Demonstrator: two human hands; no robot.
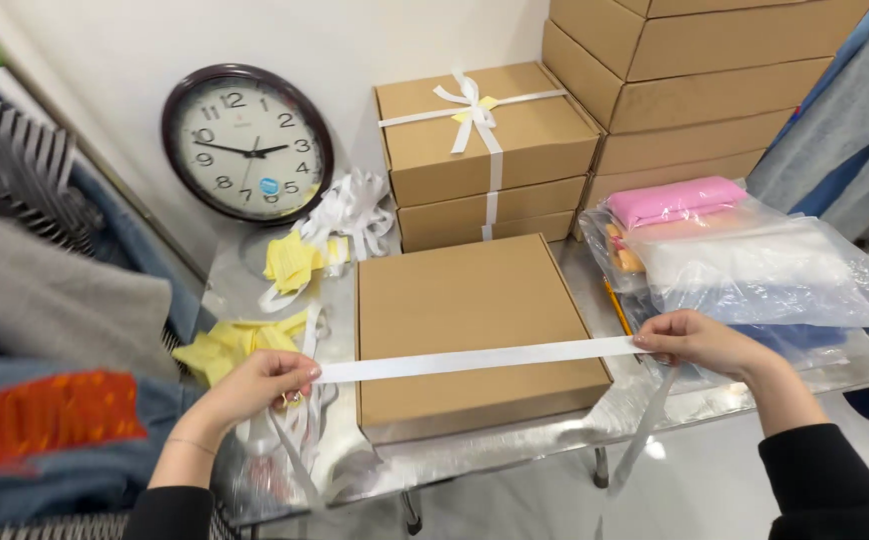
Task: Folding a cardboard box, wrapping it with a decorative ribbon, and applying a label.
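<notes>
Both hands, left hand (255, 385) and right hand (690, 340), pinch a flat white fabric ribbon (475, 360) taut between them, across a plain brown cardboard box (470, 300).

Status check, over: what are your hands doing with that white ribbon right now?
Left hand and right hand pinch white ribbon taut across flat brown box. Nothing on the lid blocks it.

left hand (260, 382): low left, fingers pinched shut, palm turned inward
right hand (700, 342): opposite, fingertips pinched, dark sleeve at wrist
</notes>
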